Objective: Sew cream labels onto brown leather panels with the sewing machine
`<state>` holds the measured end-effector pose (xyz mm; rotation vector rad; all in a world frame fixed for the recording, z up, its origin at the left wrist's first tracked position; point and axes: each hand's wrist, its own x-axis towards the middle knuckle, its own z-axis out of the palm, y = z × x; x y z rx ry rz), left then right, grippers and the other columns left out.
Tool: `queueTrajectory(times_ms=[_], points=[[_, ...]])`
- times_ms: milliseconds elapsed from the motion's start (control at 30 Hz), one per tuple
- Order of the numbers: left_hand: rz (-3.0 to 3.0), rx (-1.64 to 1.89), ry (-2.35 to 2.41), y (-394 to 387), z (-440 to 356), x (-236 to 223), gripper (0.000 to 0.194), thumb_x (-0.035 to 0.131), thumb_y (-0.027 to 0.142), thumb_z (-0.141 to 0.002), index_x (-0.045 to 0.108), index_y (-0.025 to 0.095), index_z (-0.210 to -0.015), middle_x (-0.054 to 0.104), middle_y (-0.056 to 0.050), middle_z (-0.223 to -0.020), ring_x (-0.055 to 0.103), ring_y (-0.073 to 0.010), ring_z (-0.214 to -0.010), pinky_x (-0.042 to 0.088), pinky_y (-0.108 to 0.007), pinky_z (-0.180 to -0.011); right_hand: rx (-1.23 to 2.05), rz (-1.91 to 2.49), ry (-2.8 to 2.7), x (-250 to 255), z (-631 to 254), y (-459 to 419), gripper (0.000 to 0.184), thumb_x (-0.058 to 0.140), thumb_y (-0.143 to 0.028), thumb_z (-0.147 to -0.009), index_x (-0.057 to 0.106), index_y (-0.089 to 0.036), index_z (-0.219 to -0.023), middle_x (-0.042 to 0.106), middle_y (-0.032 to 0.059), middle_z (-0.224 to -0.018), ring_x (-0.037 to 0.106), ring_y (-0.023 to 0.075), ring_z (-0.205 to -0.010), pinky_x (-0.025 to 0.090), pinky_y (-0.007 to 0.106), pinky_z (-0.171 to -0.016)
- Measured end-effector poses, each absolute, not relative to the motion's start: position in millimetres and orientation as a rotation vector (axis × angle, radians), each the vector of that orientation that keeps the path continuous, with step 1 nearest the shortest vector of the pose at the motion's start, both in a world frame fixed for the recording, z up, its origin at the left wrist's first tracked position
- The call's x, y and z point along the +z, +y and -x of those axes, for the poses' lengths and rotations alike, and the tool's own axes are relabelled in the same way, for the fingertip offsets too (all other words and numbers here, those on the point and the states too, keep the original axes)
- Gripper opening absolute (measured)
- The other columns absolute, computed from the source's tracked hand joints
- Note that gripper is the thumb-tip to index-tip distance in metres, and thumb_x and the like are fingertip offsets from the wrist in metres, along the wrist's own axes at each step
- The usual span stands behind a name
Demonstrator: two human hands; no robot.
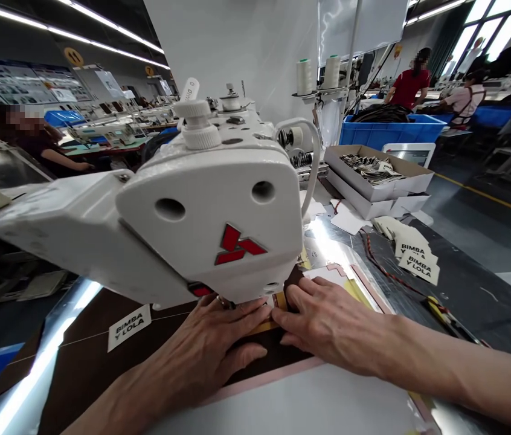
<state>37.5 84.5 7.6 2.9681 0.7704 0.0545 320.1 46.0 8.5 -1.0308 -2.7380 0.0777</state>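
Observation:
Both of my hands are at the bed of a white sewing machine (219, 211), under its head. My left hand (210, 338) lies on dark brown fabric (96, 326) with its fingers stretched flat toward the needle area. My right hand (328, 320) rests opposite, its fingers bent and drawn together; what they hold, if anything, is hidden. Between the fingertips shows a small white patch with a yellow-brown edge, mostly covered. A white printed label (129, 328) lies on the fabric to the left. A white template sheet with pink edging (292, 399) spreads in front of my hands. The needle is hidden.
More printed labels (412, 251) lie on the dark table at right, near yellow-handled thread snips (446, 317). Behind them stands a cardboard box (380, 187) of labels. Thread cones (304, 77) and a blue crate (391, 133) are farther back. Other people sit or stand beyond.

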Motion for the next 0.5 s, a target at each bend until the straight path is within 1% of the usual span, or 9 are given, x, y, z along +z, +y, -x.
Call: queueTrajectory(times_ms=[167,300,400,500], points=[[-2.938,0.016,0.767,86.2,-36.9,7.1,0.061,0.058,0.045,-0.109,0.03,0.041,-0.163,0.045,0.004,-0.161,0.057,-0.0252,-0.139,0.053,-0.038,-0.101,0.105,1.024,-2.721,9.9,-323.7,45.5,0.023,0.053,-0.034,-0.11,0.064,-0.019,-0.124,0.058,0.0064,-0.103,0.049,0.0241,-0.09,0.041,0.04,-0.076],[-2.892,-0.003,0.732,85.6,-37.9,8.4,0.067,0.063,0.042,-0.107,0.027,0.041,-0.164,0.042,0.004,-0.163,0.055,-0.0243,-0.141,0.051,-0.039,-0.105,0.115,1.027,-2.718,9.7,-325.4,47.2,0.024,0.049,-0.033,-0.112,0.066,-0.018,-0.117,0.059,0.0063,-0.099,0.05,0.0226,-0.087,0.041,0.037,-0.077],[-2.879,-0.009,0.723,85.6,-40.1,10.7,0.07,0.069,0.036,-0.102,0.032,0.042,-0.162,0.041,0.004,-0.163,0.053,-0.0259,-0.143,0.051,-0.041,-0.108,0.129,1.035,-2.71,9.2,-325.0,49.4,0.024,0.047,-0.032,-0.112,0.066,-0.018,-0.117,0.06,0.0065,-0.099,0.052,0.0217,-0.088,0.043,0.037,-0.08],[-2.829,0.009,0.732,85.0,-41.2,11.6,0.068,0.073,0.032,-0.098,0.042,0.041,-0.157,0.044,0.002,-0.162,0.056,-0.0282,-0.141,0.051,-0.042,-0.11,0.145,1.025,-2.731,10.4,-323.9,51.6,0.025,0.05,-0.033,-0.111,0.066,-0.018,-0.123,0.062,0.0073,-0.104,0.055,0.0219,-0.091,0.046,0.037,-0.082]])
